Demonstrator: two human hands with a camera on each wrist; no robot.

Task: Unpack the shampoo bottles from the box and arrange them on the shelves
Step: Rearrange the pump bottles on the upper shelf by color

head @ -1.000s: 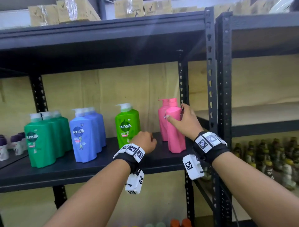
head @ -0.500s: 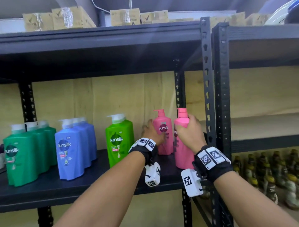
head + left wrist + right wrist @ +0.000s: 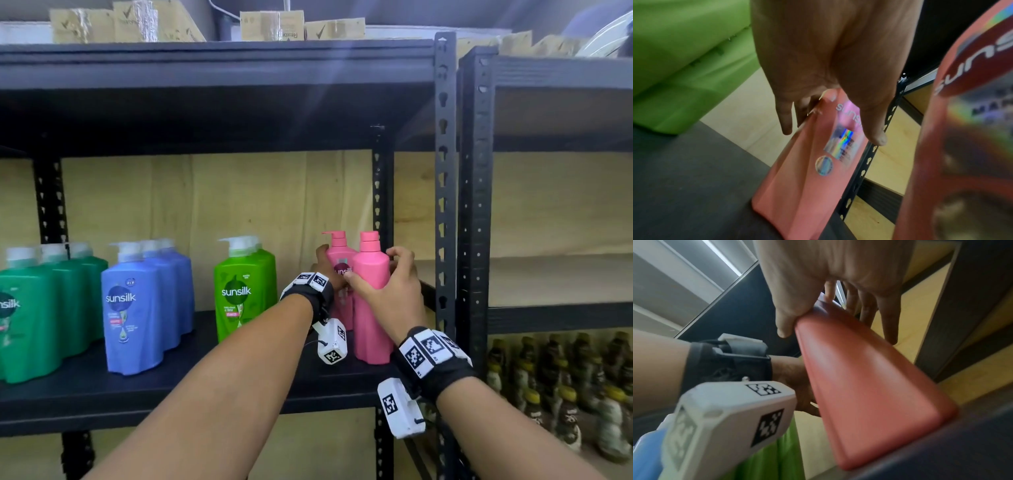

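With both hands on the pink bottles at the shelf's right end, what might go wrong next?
The front pink bottle stands near the shelf's front edge; a nudge from the right hand might tip it off. The left hand reaches past it to the rear pink bottle and might knock either over.

head cam faces shelf (image 3: 205,387) front-on, wrist cams close-up, all share pink bottles (image 3: 371,298)
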